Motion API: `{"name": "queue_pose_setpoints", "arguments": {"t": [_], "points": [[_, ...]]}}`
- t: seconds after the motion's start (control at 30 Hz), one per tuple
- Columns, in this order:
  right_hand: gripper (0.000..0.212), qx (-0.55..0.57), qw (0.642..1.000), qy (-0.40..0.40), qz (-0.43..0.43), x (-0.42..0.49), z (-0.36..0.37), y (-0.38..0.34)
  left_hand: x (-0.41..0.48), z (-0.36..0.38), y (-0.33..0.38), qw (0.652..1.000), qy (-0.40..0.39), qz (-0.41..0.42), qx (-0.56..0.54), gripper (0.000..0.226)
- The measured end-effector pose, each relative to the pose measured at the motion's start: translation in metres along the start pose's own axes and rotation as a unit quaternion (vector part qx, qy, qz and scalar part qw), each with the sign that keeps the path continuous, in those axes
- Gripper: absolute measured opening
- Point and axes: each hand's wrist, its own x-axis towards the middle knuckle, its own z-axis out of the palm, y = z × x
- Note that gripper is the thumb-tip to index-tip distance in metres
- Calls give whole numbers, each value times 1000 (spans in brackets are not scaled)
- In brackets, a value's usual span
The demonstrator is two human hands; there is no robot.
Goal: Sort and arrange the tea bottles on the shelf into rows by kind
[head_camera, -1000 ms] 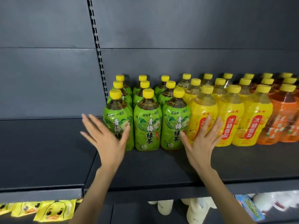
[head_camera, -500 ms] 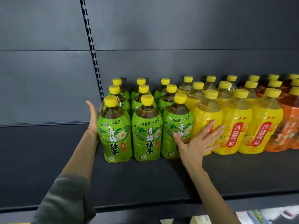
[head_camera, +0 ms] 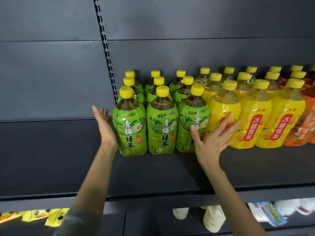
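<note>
The green plum tea bottles stood on the dark shelf in three files, each three deep. They had yellow caps, brown tea showing at the shoulders, and green wrappers printed with white and black characters. Their left file sat close to the slotted upright of the back wall. Pressed against their right side stood the yellow pear-drink bottles with red label panels. Past those, at the frame's right edge, were the orange-wrapped bottles.

The left hand was held edge-on just beside the front-left green bottle, fingers straight and together. Whether the palm touched the wrapper could not be told. The right hand lay flat with fingers straight and spread across the first yellow bottle, its thumb over the neighbouring green label.

Bare shelf board ran leftward from the green block, and a broad strip lay between the front bottles and the shelf's front lip.
</note>
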Motion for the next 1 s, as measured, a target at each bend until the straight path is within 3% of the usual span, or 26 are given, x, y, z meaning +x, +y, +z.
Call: {"name": "queue_pose_setpoints", "arguments": {"t": [0.1, 0.2, 0.27, 0.37, 0.6, 0.83, 0.9, 1.0], "points": [[124, 33, 998, 9, 46, -8, 5, -12, -65, 3, -22, 980, 15, 95, 174, 98], [126, 29, 998, 2, 49, -12, 12, -17, -102, 19, -49, 903, 6, 151, 403, 125], [126, 21, 999, -5, 40, -13, 15, -15, -106, 30, -57, 876, 31, 158, 455, 132], [129, 20, 999, -12, 45, -11, 19, -13, -94, 37, -61, 866, 69, 160, 469, 130], [130, 5, 996, -49, 68, -9, 10, -18, -104, 46, -44, 866, 47, 106, 487, 130], [85, -54, 975, -206, -54, -13, -57, 18, -168, 24, -44, 880, -105, 110, 450, 101], [73, -66, 964, -250, -64, -9, -80, 31, -196, 25, -45, 890, -106, 120, 428, 89], [52, -30, 968, -235, -80, -15, -128, 51, -260, 32, -52, 915, -84, 101, 381, 71]]}}
